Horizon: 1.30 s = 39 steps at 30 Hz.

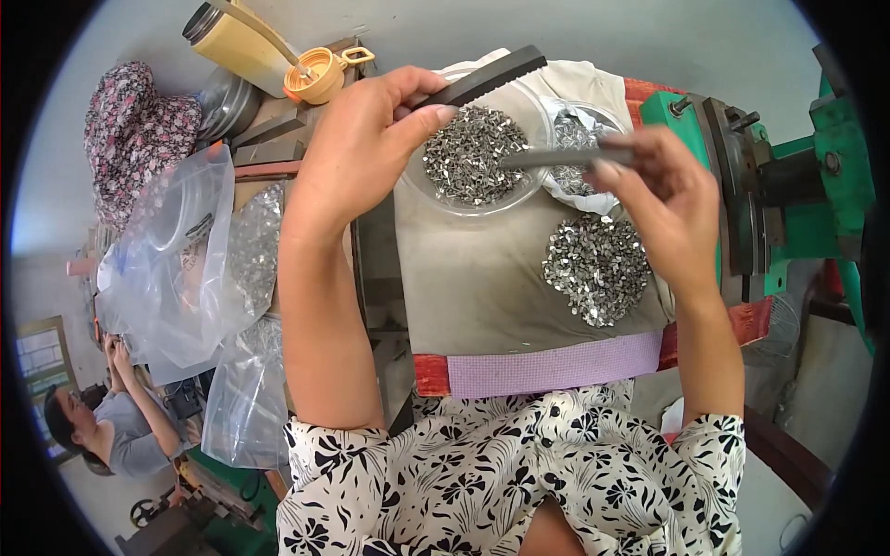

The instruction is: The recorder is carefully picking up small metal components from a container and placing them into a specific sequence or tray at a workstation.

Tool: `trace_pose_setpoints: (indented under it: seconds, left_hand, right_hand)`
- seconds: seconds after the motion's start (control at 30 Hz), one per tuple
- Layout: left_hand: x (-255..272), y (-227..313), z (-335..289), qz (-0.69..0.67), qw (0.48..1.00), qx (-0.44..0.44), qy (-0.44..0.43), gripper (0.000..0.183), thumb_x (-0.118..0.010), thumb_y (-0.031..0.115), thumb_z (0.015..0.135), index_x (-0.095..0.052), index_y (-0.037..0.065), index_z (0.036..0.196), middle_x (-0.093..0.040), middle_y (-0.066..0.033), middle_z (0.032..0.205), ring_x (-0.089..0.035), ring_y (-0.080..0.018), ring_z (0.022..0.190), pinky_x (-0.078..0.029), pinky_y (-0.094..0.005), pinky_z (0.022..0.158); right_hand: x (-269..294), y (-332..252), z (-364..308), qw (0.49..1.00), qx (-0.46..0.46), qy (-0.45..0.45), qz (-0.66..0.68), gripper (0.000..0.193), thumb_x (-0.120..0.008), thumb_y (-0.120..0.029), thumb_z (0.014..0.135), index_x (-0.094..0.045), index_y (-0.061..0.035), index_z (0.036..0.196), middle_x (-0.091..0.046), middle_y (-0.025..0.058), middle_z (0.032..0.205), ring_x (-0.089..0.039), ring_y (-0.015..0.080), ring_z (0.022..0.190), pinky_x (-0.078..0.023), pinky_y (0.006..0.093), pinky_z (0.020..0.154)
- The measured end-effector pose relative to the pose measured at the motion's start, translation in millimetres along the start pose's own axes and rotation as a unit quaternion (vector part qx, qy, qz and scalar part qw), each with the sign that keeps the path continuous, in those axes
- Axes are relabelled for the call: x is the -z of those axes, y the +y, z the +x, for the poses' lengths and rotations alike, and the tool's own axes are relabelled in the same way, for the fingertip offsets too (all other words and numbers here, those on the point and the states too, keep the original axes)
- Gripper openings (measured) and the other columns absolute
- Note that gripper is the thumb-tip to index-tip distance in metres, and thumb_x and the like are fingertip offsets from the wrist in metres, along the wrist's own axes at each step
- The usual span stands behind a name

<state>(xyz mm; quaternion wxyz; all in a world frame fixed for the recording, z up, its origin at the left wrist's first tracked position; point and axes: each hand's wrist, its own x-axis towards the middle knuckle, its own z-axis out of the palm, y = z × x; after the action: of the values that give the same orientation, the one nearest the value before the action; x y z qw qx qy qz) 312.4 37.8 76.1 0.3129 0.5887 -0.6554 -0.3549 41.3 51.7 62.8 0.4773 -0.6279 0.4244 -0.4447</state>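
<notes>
At eleven o'clock in the head view, the left hand (360, 139) has a tight grip on a black toothed bar (491, 78); at two, the right hand (675, 206) pinches a slim dark-grey bar (564, 158). At twelve sits a clear round plastic bowl (466, 213) of silvery metal pieces (470, 176); at three, a loose silvery heap (596, 271).

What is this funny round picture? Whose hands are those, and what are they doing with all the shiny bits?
There's no robot here, just a person with bare hands. A wide, bendy camera on their head looks down, so the edges curve and we see what they see. The left hand holds a dark toothed bar. The right hand holds a thin dark tool, a bit blurry. Below them, a clear bowl holds small metal bits, and a shiny pile lies on the cloth. On the right is a green machine.
</notes>
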Motion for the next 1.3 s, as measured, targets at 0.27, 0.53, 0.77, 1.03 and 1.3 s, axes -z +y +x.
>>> trace_pose_setpoints:
  seconds: [0.27,0.53,0.77,1.03,1.3]
  left_hand:
    - [-17,14,-39,-0.22,0.968,0.016,-0.122,0.026,-0.054,0.014,0.101,-0.059,-0.001,0.122,-0.068,-0.0037,0.098,-0.059,-0.0076,0.083,-0.046,-0.0228,0.075]
    - [-48,20,-79,-0.196,0.939,0.102,-0.264,0.025,-0.049,0.016,0.104,-0.061,-0.004,0.114,-0.064,-0.002,0.088,-0.055,-0.0079,0.077,-0.046,-0.0239,0.07]
    - [-68,8,-88,-0.15,0.921,0.153,-0.325,0.026,-0.048,0.017,0.105,-0.062,-0.004,0.111,-0.066,-0.0028,0.08,-0.056,-0.0095,0.07,-0.048,-0.0255,0.065]
    - [-60,-13,-93,-0.085,0.92,0.122,-0.363,0.027,-0.046,0.021,0.104,-0.06,-0.001,0.099,-0.066,-0.0076,0.074,-0.061,-0.0187,0.063,-0.05,-0.0328,0.062]
    - [-68,-20,-89,-0.023,0.926,0.178,-0.332,0.025,-0.05,0.023,0.1,-0.058,0.001,0.091,-0.065,-0.0112,0.064,-0.065,-0.0304,0.06,-0.05,-0.0415,0.061]
  right_hand:
    - [61,30,-138,0.989,-0.118,0.075,0.051,0.009,-0.062,-0.006,0.094,-0.058,0.0011,0.093,-0.064,0.0074,0.076,-0.066,0.0135,0.065,-0.055,0.0266,0.061]
    - [115,57,-211,0.937,-0.256,0.234,0.045,0.013,-0.061,-0.012,0.097,-0.059,-0.0012,0.091,-0.059,0.004,0.072,-0.062,0.0129,0.061,-0.053,0.028,0.057]
    - [112,74,-205,0.923,-0.269,0.236,-0.138,0.013,-0.064,-0.014,0.097,-0.065,-0.0013,0.097,-0.061,-0.001,0.07,-0.053,0.0048,0.058,-0.041,0.0207,0.051]
    - [106,89,-210,0.923,-0.24,0.225,-0.198,0.019,-0.064,-0.015,0.098,-0.062,-0.0019,0.111,-0.055,-0.0049,0.069,-0.046,0.0,0.057,-0.033,0.0179,0.048]
    - [85,75,-200,0.894,-0.151,0.296,-0.3,0.024,-0.071,0.0,0.088,-0.063,0.0012,0.111,-0.047,-0.0053,0.074,-0.036,0.0023,0.063,-0.028,0.0174,0.058]
